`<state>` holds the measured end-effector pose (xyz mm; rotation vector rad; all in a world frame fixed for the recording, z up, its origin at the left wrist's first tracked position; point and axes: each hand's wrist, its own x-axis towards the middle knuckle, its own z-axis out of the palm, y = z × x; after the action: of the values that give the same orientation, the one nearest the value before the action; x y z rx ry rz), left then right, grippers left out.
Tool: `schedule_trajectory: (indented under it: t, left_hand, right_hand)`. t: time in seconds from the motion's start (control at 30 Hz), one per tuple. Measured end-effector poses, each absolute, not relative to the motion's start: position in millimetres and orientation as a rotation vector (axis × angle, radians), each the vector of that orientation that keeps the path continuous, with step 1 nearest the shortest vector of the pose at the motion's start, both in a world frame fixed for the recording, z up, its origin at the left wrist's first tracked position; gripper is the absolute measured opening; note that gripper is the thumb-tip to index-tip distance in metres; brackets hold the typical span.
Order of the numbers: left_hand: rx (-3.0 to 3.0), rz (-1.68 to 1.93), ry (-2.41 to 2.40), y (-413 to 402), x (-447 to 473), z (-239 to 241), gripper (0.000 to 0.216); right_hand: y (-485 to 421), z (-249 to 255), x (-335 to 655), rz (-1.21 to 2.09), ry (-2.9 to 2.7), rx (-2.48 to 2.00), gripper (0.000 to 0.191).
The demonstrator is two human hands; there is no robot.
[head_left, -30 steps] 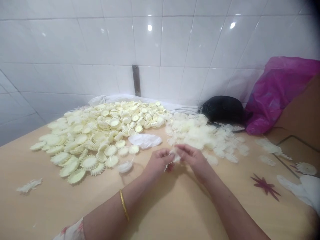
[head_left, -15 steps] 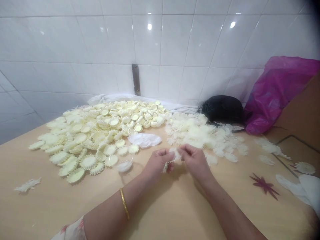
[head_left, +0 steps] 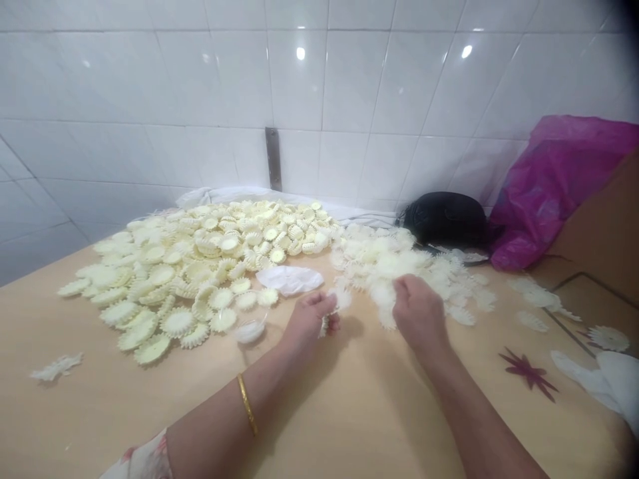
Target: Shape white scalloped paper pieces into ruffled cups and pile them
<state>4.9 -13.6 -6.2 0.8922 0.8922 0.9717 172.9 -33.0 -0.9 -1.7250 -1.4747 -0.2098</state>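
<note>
My left hand (head_left: 308, 320) pinches a pale cream frilled piece (head_left: 341, 299) between its fingers, with a narrow fringed end showing below them. My right hand (head_left: 418, 311) rests on a heap of flat, spiky cream pieces (head_left: 394, 269), fingers curled down; what lies under them is hidden. To the left of my hands lies a larger heap of ribbed, cup-like cream discs (head_left: 200, 266). A crumpled white sheet (head_left: 289, 279) lies between the two heaps. A small whitish lump (head_left: 249, 330) sits just beyond my left wrist.
The wooden table (head_left: 359, 412) meets white tiled walls with a metal strip (head_left: 273, 159). A black bag (head_left: 444, 218) and a magenta plastic bag (head_left: 554, 193) stand at back right. A dark red star-shaped piece (head_left: 528, 372) and white cloth (head_left: 599, 382) lie at right.
My right hand has moved away from my left, to the right and forward, onto the flat heap. My left hand has shifted slightly, still holding the frilled piece.
</note>
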Motion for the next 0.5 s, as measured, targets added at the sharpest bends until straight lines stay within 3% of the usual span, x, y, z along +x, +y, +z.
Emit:
schedule_trajectory:
  t: [0.13,0.33,0.43,0.5]
  left_hand:
    - [0.933,0.925,0.839,-14,4,-6,0.026]
    - [1.095,0.886,0.758,-18,7,-7,0.027]
    - [1.114,0.888,0.775,-19,8,-6,0.023]
    - [1.089,0.902,0.830,-19,8,-5,0.046]
  right_hand:
    - [-34,2,174,-0.184,-1.438,-1.639,0.028]
    - [-44,8,142,0.756,-1.466,-1.376,0.026]
    - [-40,4,147,0.620,-1.436,-1.420,0.021]
    - [-35,1,159,0.293,-1.333,-1.532,0.021]
